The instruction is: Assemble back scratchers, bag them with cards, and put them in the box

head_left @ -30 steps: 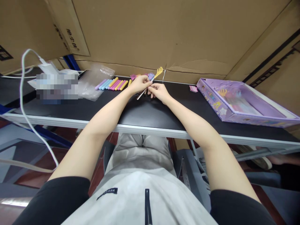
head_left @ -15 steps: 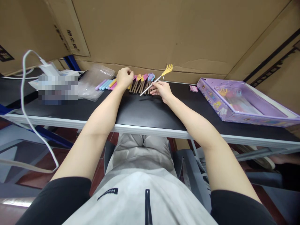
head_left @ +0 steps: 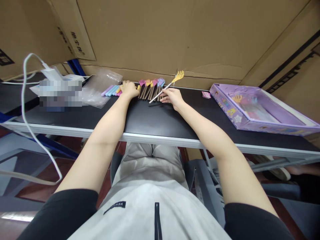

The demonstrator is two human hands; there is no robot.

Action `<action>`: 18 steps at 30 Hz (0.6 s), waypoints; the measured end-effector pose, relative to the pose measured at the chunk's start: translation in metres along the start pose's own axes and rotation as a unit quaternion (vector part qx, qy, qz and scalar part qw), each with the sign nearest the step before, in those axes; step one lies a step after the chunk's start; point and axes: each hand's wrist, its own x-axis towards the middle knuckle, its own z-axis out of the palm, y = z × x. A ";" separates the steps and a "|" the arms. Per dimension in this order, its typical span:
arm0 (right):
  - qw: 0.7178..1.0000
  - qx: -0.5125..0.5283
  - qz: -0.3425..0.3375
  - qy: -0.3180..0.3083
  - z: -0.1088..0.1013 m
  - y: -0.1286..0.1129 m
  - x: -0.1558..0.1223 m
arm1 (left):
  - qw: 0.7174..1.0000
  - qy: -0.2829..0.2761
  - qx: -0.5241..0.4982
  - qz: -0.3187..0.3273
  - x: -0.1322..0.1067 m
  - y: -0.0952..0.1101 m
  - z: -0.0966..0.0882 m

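Note:
My right hand (head_left: 172,96) pinches a thin metal rod tipped with a small yellow hand-shaped head (head_left: 179,76), held slanted over the black table (head_left: 160,116). My left hand (head_left: 129,89) rests flat on a row of pastel handles (head_left: 113,90), purple, blue, pink and yellow; whether it grips one I cannot tell. Between my hands lies a row of several dark rods with pink, yellow and blue hand-shaped heads (head_left: 151,87), close to the cardboard at the back.
A clear plastic bag (head_left: 100,87) lies left of the handles, beside a white charger with its cable (head_left: 32,110). A purple toy box (head_left: 252,108) sits at the right, a small pink piece (head_left: 206,94) near it. Cardboard walls (head_left: 160,36) close off the back.
My left hand left the rod, swung left to the coloured handles and settled on them. My right hand kept the yellow-headed rod and lifted its head up and to the right.

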 end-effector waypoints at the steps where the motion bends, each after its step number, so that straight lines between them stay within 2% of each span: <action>1: 1.000 -0.002 -0.001 0.000 0.000 0.001 0.001 | 1.000 -0.003 0.004 -0.002 0.001 -0.001 0.000; 7: 1.000 -0.007 -0.004 0.000 -0.001 0.002 0.002 | 0.999 -0.002 0.049 -0.003 0.006 -0.005 0.007; 10: 1.000 -0.010 -0.005 0.000 0.000 0.002 0.002 | 0.999 0.008 0.045 0.000 0.010 -0.006 0.010; 14: 1.000 -0.011 -0.007 0.000 -0.001 0.002 0.002 | 0.999 0.022 0.020 -0.026 0.017 -0.006 0.013; 18: 1.000 -0.011 -0.001 -0.002 0.000 0.000 -0.001 | 0.999 0.009 0.015 -0.027 0.023 -0.006 0.017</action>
